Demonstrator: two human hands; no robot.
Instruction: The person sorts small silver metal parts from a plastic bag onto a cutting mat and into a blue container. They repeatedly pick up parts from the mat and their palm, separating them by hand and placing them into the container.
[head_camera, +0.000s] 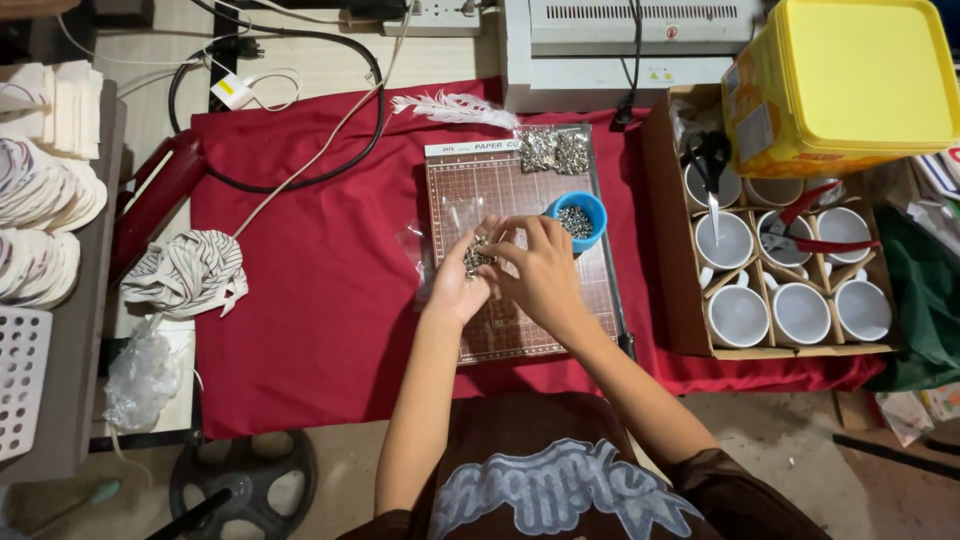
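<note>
Left fingers: the left hand (458, 282) is cupped, palm up, and holds a small heap of metal pieces (477, 257).
Right fingers: the right hand (540, 268) bends over the heap, fingertips pinching at the pieces.
Under the hands: one brown paper cutter board (500, 190), with its blade arm along the right edge.
Bowl: one blue bowl (578, 219) of the same pieces, just beside the right hand.
Bags: two clear bags of metal pieces (554, 149) at the top edge of the board.
Cups: eight white cups in one cardboard box (663, 215), right side.
Open room: bare red cloth (320, 290) on the left of the board.
</note>
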